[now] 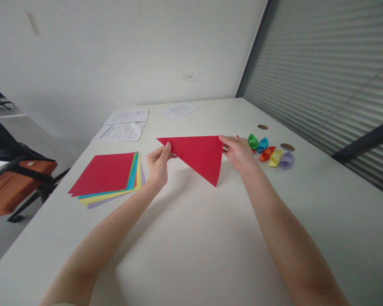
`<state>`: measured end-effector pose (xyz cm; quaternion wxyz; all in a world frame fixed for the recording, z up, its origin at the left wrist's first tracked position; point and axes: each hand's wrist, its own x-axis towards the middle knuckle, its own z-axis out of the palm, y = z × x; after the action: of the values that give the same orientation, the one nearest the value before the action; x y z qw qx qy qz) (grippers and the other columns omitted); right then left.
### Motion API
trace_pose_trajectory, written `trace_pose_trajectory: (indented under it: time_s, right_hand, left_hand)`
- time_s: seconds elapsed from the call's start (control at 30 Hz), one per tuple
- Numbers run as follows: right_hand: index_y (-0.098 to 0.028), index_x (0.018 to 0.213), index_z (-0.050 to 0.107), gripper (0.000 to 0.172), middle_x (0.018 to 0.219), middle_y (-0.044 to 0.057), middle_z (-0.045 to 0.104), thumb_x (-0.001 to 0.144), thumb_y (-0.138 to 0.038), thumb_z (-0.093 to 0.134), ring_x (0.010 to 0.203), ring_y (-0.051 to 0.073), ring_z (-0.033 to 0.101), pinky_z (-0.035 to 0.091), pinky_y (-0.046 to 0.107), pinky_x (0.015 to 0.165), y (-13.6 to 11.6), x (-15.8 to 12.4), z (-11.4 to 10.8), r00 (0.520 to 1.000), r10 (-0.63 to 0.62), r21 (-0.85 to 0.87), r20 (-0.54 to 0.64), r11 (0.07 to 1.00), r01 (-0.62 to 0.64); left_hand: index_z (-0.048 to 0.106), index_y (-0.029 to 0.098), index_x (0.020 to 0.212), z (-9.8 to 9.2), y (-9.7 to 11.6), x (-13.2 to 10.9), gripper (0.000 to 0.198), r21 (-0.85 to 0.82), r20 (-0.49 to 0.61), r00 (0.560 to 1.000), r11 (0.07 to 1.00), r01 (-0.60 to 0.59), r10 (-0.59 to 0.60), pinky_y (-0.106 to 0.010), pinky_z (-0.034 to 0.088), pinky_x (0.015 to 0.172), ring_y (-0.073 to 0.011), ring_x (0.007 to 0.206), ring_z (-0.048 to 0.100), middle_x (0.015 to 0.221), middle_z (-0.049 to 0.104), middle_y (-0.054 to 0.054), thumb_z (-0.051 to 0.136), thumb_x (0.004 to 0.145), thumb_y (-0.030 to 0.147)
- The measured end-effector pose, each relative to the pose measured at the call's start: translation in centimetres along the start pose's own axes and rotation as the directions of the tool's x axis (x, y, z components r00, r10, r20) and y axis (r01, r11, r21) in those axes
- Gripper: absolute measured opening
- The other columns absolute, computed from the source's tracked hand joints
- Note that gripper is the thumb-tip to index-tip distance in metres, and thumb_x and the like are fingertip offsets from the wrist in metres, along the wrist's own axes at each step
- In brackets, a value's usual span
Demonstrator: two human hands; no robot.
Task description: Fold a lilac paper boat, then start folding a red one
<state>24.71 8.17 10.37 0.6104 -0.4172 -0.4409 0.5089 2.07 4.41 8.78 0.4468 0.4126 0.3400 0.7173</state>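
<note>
A red sheet of paper, folded into a triangle, is held up above the white table, one corner pointing down. My left hand pinches it near its left corner, thumb on the near face. At the upper right corner my right hand grips it between thumb and fingers. Left of my left hand lies a fanned stack of coloured paper, red on top with green, blue, orange, yellow and purple edges showing. Just beyond my right hand sit several folded paper pieces in different colours, partly hidden by that hand.
Printed sheets lie at the far left of the table, and another printed sheet lies near the wall. Two brown discs are set in the table at right, beside the window blinds. An orange chair stands at left.
</note>
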Motion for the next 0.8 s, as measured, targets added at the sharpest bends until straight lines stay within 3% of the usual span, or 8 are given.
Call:
trace_pose_trajectory:
  time_s: [0.17,0.37,0.8]
  right_hand:
    - [-0.023,0.064,0.072,0.02,0.074,0.002,0.072,0.057,-0.038,0.084,0.071,0.016,0.064,0.047,0.03,0.063,0.11,0.1,-0.05,1.0,-0.009,0.006,-0.019,1.0,0.009]
    - [-0.024,0.065,0.073,0.021,0.072,0.002,0.071,0.057,-0.041,0.084,0.071,0.017,0.064,0.046,0.03,0.06,0.39,0.36,-0.2,0.999,-0.027,-0.024,-0.041,0.999,0.026]
    - [-0.023,0.063,0.073,0.018,0.074,0.002,0.072,0.057,-0.037,0.083,0.07,0.015,0.062,0.043,0.028,0.058,0.73,0.21,0.29,0.999,-0.004,-0.003,-0.038,1.0,0.004]
  left_hand:
    - [0.068,0.018,0.063,0.11,-0.06,-0.01,0.032,0.004,-0.005,1.0,1.0,0.01,-0.01,-0.025,0.051,0.058,-0.0112,0.057,0.06,0.062,0.064,0.0,0.077,0.07,0.047]
    - [0.068,0.017,0.062,0.2,0.17,0.2,0.029,0.024,-0.099,0.995,0.999,0.022,-0.019,-0.024,0.052,0.056,-0.0108,0.055,0.06,0.059,0.064,0.0,0.082,0.062,0.043]
    - [0.062,0.018,0.062,-0.1,0.0,0.72,0.029,-0.077,-0.074,0.996,0.996,0.037,-0.042,-0.026,0.051,0.064,-0.0105,0.061,0.061,0.062,0.064,0.002,0.081,0.066,0.04]
